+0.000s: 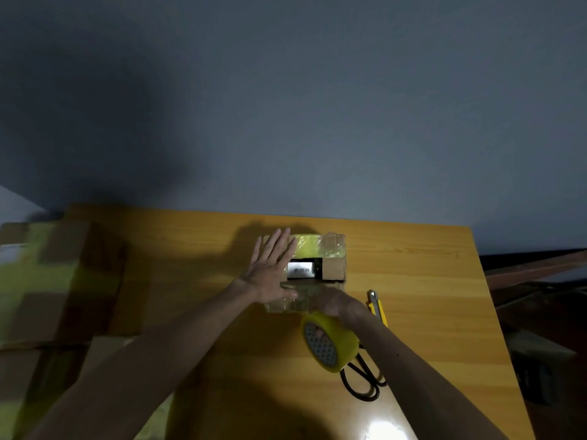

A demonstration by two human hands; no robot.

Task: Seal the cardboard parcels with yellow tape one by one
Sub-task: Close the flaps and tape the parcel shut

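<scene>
A: Hands, quick?

B: Left hand (271,271) was flat, fingers straight and spread, pressing down on the left part of the parcel (333,265). Right hand (336,304) gripped the tape roll (336,341), fingers hooked through its core. The roll hung on the body side of that hand.

A: Parcel position?

B: On the table (428,281), under the left palm and just beyond the right hand, which touched the near flap.

A: Sealed?

B: Partly, I'd judge. One yellow strip (309,246) ran left to right across the far end, by the left fingertips. A gap between the flaps was open and showed a barcode label (300,268), just right of the left palm.

A: Axis for the next pull?

B: The gap's long axis ran left to right, parallel to the strip. The right hand was nearer the near flap and the left hand nearer the far end. The next strip probably starts at the right hand and heads away from it over the gap, with the left hand holding the parcel down.

A: Clutter?

B: Box cutter (378,308) just right of the right hand. Scissors (365,382) behind the roll toward the body, partly hidden. Blurred cartons (47,281) well left of the left hand.
</scene>
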